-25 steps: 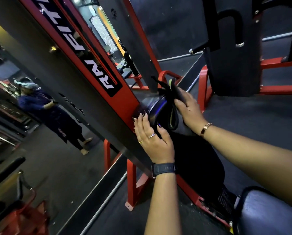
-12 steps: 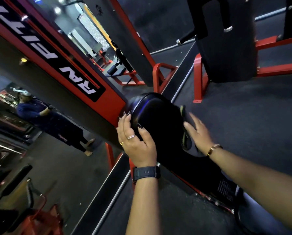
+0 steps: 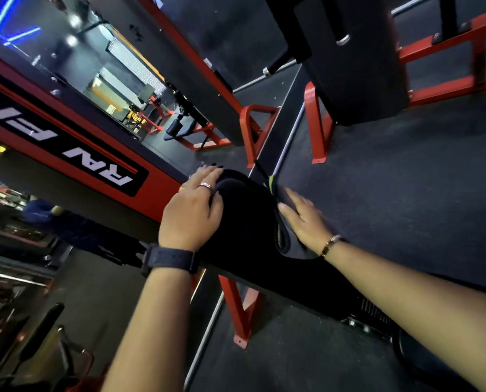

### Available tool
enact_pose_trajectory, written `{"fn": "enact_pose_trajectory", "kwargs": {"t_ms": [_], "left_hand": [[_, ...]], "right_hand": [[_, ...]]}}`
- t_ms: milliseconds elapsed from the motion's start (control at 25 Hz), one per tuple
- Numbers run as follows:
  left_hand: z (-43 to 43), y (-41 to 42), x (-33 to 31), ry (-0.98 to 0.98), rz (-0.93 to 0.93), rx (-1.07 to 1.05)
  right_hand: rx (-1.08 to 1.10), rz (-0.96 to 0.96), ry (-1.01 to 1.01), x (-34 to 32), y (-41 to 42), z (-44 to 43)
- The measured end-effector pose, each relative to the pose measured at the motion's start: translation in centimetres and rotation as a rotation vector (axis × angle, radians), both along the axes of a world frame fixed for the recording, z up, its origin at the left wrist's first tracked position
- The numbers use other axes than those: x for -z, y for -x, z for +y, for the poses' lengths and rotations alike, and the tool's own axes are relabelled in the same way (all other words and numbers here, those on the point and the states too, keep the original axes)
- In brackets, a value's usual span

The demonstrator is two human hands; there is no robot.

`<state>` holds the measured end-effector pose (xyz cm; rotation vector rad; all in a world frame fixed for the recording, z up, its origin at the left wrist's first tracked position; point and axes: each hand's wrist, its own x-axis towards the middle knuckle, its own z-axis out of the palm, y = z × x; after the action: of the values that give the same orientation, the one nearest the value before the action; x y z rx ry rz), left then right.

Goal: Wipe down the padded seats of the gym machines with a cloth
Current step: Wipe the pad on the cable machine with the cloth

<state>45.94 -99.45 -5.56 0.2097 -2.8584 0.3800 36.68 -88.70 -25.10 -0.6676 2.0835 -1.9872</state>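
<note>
The gym floor (image 3: 405, 199) was dark speckled rubber, with red steel frames (image 3: 319, 128) standing on it and a mirrored wall (image 3: 100, 80) at the left carrying a red and black logo band. Between them ran the long black padded seat (image 3: 247, 222) of a machine, its rounded end toward the mirror. The left hand (image 3: 192, 213) lay curled over that rounded end, fingers wrapped round the edge and gripping the pad itself. The right hand (image 3: 304, 219) was spread flat on the dark cloth (image 3: 288, 244), pressing it against the pad's right flank; a yellow-green edge of the cloth showed just above the fingers.

Half a second before, the right hand and cloth had been slightly higher on the flank, and a second before that they were bunched up on the top of the pad's end. So the wiping stroke had come off the end and was travelling along the side toward the person. In my judgement the end was done, and the long run of the pad nearer the person was still to wipe.
</note>
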Motion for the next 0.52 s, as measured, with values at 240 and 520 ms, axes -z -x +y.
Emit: {"fn": "enact_pose_trajectory", "kwargs": {"t_ms": [240,520], "left_hand": [[-1.0,3.1,-2.5,0.119,-0.469,0.229],[-1.6,5.3,-3.2,0.022,-0.628,0.372]], "right_hand": [[0.106,-0.137,-0.116,6.1,-1.7,2.3],[0.194,0.000,0.028,-0.2,-1.1,-1.5]]}}
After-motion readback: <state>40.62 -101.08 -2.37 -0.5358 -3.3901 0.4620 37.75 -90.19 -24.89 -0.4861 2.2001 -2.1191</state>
